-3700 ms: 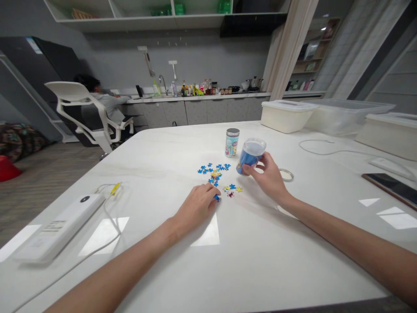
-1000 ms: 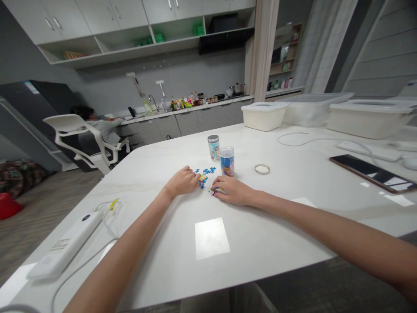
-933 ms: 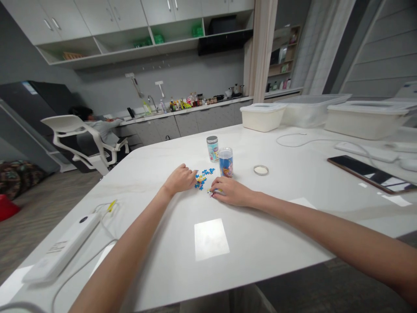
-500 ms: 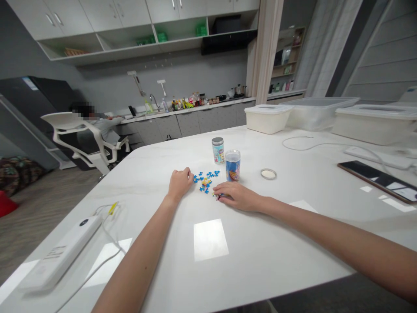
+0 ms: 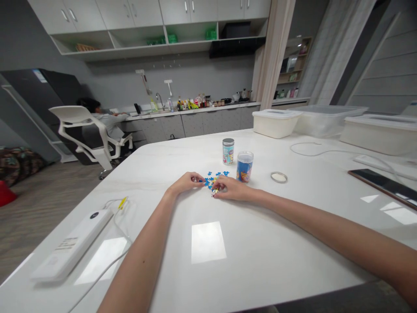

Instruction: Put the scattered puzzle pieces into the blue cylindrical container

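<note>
Small blue and yellow jigsaw pieces [image 5: 218, 174] lie in a loose pile on the white table. At the pile's left edge, my left hand [image 5: 185, 182] has its thumb and index finger closed around a blue piece. My right hand [image 5: 233, 189] covers the pile's near right side, fingers curled and thumb below, with a yellow and white piece [image 5: 215, 190] between the tips. Just behind the right hand stands an open clear-rimmed can [image 5: 244, 167] with a blue printed side. A second printed can [image 5: 228, 152], its grey lid on, stands farther back.
A round lid [image 5: 279, 177] lies right of the cans. A phone [image 5: 384, 187] and a cable are at the right, with plastic bins [image 5: 276, 124] behind. A white power strip [image 5: 73, 243] with its cord lies at the left. Someone sits in a white chair [image 5: 97, 143] beyond the table.
My left hand has moved right into the jigsaw pieces. The fingers of my right hand have curled inward over the pile. The view has shifted slightly.
</note>
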Demonstrator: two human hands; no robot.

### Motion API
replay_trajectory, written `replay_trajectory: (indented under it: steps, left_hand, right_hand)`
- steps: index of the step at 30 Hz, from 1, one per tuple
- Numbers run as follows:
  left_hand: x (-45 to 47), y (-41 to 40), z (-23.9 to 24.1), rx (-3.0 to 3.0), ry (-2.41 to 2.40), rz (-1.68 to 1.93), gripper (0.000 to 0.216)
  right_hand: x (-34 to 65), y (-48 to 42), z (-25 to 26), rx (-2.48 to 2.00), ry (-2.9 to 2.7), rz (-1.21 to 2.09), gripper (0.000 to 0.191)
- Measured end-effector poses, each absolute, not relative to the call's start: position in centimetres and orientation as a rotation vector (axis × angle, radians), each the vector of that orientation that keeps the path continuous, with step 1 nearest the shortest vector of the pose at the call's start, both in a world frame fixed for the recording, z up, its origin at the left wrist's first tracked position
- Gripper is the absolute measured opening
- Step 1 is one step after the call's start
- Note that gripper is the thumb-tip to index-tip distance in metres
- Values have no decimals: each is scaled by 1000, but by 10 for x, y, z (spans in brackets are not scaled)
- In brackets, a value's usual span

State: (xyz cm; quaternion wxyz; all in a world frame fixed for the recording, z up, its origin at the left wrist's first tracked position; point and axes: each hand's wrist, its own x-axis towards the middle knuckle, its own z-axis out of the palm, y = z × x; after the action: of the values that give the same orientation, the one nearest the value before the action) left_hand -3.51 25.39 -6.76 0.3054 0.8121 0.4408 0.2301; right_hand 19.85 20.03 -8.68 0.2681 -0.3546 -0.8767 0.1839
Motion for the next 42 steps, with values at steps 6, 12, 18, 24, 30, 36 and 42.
replay_trajectory:
  steps: [6,12,18,24,30,36,42]
  left_hand:
    - [-39,260,-75,2090,1146,693,46]
    - [-54,261,-76,2082,1168,731,35]
    - [-49,255,-71,2034,1104,696,22]
    - [-49,253,-72,1827,1018,719,26]
    - [-45,238,-61,1558,880,816,30]
    - [-10,229,-54,1266,842,1006,25]
    - [46,222,-60,890,935,1413,25]
  right_hand:
    - [195,199,-90,-953,-2315,546,16]
    - [197,198,-89,-934,-2395,433,19]
    - [197,196,-91,-868,-2427,414,14]
    - [197,194,-89,-875,-2421,440,9]
    - [196,193,-90,-976,-2318,396,9]
    - [193,182,-82,-821,-2245,101,14]
    - [171,171,-74,-773,-2004,557,42]
